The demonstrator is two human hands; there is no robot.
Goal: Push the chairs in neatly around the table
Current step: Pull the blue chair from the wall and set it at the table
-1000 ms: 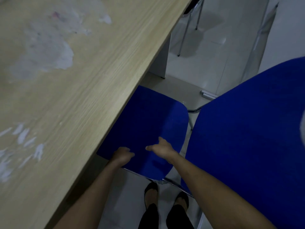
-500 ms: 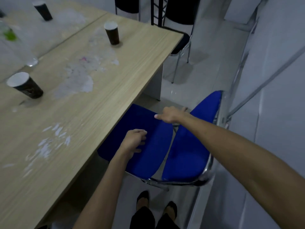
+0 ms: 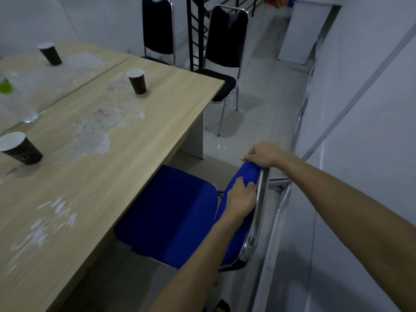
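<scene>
A blue chair (image 3: 171,212) stands at the long side of the wooden counter (image 3: 94,167), its padded seat partly tucked beneath the counter's edge and its backrest toward the person. The left hand (image 3: 240,199) grips the upper part of the blue backrest, fingers (image 3: 238,183) wrapped over the fabric and clamped on it, beside the chrome frame tube that runs along the back's edge. The right hand (image 3: 263,154) rests on the far top corner of the same backrest, its fingers curled together over the padding where the blue cloth meets the metal tube. Both forearms reach in from the lower right. On the counter stand three dark paper cups: one near the left edge (image 3: 20,147), one toward the middle (image 3: 136,81) and one farther back (image 3: 49,52). A clear plastic bottle with a green label (image 3: 13,97) stands at the left. The counter's surface shows pale, worn patches. At the counter's far end a black chair (image 3: 225,52) has its seat slightly under the corner, and a second black chair (image 3: 158,30) stands behind it. A black metal ladder-like frame (image 3: 197,30) rises between them. White walls run along the right.
</scene>
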